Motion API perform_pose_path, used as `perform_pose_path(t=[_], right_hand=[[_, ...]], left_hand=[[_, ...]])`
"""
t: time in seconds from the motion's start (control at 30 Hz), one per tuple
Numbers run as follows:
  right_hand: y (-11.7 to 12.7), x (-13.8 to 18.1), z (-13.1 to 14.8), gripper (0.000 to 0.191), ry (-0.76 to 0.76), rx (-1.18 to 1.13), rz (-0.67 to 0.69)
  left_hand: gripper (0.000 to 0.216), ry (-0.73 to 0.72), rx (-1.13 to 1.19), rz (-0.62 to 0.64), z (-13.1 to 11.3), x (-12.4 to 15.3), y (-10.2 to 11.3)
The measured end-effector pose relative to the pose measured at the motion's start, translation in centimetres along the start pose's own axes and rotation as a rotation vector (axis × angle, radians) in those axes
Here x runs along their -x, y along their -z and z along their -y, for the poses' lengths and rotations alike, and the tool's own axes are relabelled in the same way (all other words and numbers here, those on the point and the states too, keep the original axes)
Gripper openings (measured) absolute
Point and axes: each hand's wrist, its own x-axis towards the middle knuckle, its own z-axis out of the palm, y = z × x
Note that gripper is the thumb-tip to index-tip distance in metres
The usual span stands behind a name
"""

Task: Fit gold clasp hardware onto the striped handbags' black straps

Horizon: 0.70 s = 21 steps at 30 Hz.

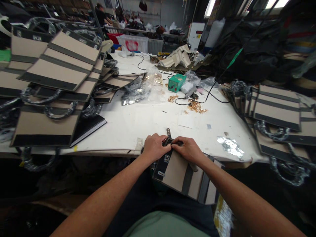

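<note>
1. Beige bag lies on my lap at the table edge.
2. My left hand pinches its top edge.
3. My right hand grips the same edge; a strap protrudes between them.

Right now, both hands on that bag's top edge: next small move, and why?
Probably press the small strap tab down at the bag edge. Left hand and right hand both pinch the dark top band there, and the tab sticks up just past the fingers over the table.

A beige bag with dark stripes lies tilted on the lap, against the table edge.
</note>
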Motion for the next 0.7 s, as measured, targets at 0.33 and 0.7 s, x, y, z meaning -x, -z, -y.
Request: perform_pose_path(t=[0.33, 0.7], right_hand=[[-0.6, 0.2, 0.5, 0.008, 0.041, 0.151, 0.005], [-1.3, 1.6, 2.3, 0.021, 0.09, 0.651, 0.003]], left_hand=[[0.034, -0.071, 0.075, 0.074, 1.8, -0.5, 0.3], [0.034, -0.093, 0.183, 0.186, 2.3, -1.3, 0.8]])
